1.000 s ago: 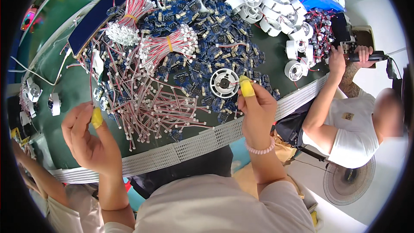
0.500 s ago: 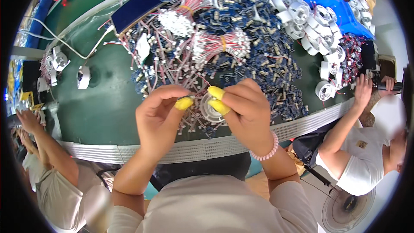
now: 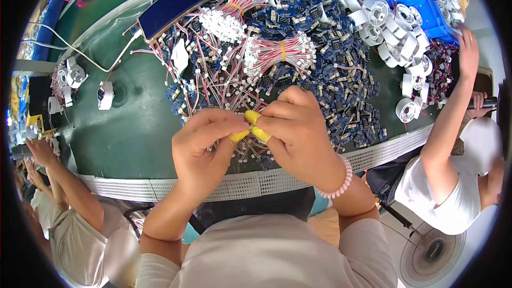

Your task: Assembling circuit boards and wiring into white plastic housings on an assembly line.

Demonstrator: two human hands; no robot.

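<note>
Left hand (image 3: 205, 146): thumb and forefinger closed to a fine pinch, other fingers curled; right hand (image 3: 298, 138): thumb and forefinger likewise closed, in yellow finger covers (image 3: 261, 134); both pinches meet on a small pale part (image 3: 250, 127), mostly hidden by the fingertips, on the person's side of the central cable bundle (image 3: 280, 57) and slightly to its left.

Possible faults: the part may slip, since little of it offers a grip and the covers may slide; a dropped part could be lost among the loose cables (image 3: 224, 82), left of and nearer than the bundle; uneven force from the two pinches could tilt or bend it; a low wrist could snag cable ends or drag the circuit boards (image 3: 346, 90) right of the bundle.

Edges and clearance: the white perforated edge strip (image 3: 245, 185) bounds the green table (image 3: 128, 149) on the near side of the bundle, beneath the forearms; the widest room for movement lies well left of the bundle, short of a lone white ring housing (image 3: 105, 96); rightward travel is restricted by boards, then piled white housings (image 3: 408, 42).
</note>
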